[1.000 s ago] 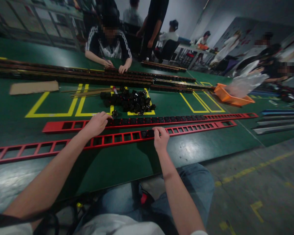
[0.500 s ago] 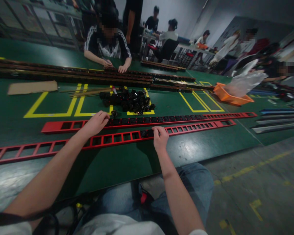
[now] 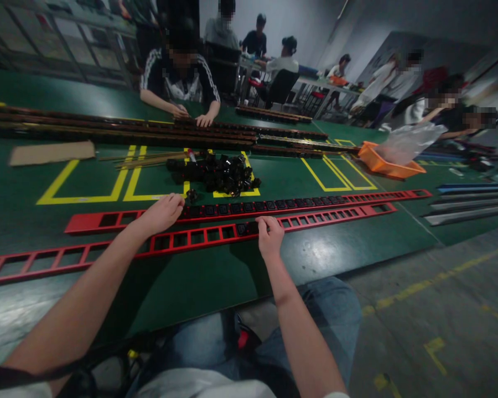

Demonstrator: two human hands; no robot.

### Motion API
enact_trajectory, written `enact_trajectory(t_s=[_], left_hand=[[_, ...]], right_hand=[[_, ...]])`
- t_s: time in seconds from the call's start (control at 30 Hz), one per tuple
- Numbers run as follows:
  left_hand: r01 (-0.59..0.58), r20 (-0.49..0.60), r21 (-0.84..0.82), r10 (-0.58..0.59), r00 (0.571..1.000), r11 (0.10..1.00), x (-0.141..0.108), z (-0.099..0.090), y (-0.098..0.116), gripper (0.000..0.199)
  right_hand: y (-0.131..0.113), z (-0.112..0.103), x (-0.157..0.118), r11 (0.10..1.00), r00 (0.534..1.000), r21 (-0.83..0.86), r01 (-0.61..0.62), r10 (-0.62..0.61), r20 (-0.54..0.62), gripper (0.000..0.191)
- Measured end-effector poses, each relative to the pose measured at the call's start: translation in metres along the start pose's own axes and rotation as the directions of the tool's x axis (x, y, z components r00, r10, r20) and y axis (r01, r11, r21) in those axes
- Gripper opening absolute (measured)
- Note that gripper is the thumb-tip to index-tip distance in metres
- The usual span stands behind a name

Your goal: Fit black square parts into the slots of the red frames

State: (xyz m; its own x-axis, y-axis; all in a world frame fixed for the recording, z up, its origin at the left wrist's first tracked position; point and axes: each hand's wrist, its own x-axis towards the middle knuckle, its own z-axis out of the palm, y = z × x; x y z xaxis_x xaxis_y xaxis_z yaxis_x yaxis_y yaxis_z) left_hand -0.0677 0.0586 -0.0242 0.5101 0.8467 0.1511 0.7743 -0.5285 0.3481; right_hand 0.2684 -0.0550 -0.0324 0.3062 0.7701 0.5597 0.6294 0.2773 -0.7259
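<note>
Two long red slotted rails lie side by side before me. The rear rail has a row of black sockets fitted in many slots. Mostly open slots run along the front rail, with a black socket seated near its middle. My right hand is pinched at the front rail, fingertips on another black socket beside the seated one. My left hand reaches over the rear rail with fingers closed; what they hold is hidden. One loose black socket lies just past its fingertips.
Beyond the rails sits a pile of black sockets. Cardboard, thin brass-coloured strips and long dark rails lie farther back. A co-worker sits opposite. An orange bin and grey bars are at right.
The view has shifted slightly. Both hands stay nearly in place, the right still at the front rail's socket and the left over the rear rail.
</note>
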Motion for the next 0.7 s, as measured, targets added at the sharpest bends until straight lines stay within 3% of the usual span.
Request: enact_trajectory(t_s=[0.17,0.37,0.53,0.7], left_hand=[[0.084,0.020,-0.028,-0.084,0.996,0.996,0.001,0.000,0.001,0.026],[0.051,0.085,-0.090,-0.043,0.995,0.995,0.008,-0.007,0.001,0.026],[0.225,0.252,-0.253,-0.160,0.954,0.941,0.014,-0.015,-0.001,0.028],[0.355,0.092,-0.211,-0.343,0.935,0.911,0.010,-0.007,0.003,0.033]], right_hand=[[-0.001,0.000,0.001,1.000,1.000,-0.009,-0.008,0.009,0.002,0.025],[-0.001,0.000,0.000,1.000,1.000,-0.012,-0.004,0.004,-0.004,0.025],[-0.002,-0.001,0.001,1.000,1.000,-0.015,-0.001,0.001,-0.004,0.026],[-0.001,0.000,0.001,1.000,1.000,-0.014,-0.003,0.003,0.002,0.026]])
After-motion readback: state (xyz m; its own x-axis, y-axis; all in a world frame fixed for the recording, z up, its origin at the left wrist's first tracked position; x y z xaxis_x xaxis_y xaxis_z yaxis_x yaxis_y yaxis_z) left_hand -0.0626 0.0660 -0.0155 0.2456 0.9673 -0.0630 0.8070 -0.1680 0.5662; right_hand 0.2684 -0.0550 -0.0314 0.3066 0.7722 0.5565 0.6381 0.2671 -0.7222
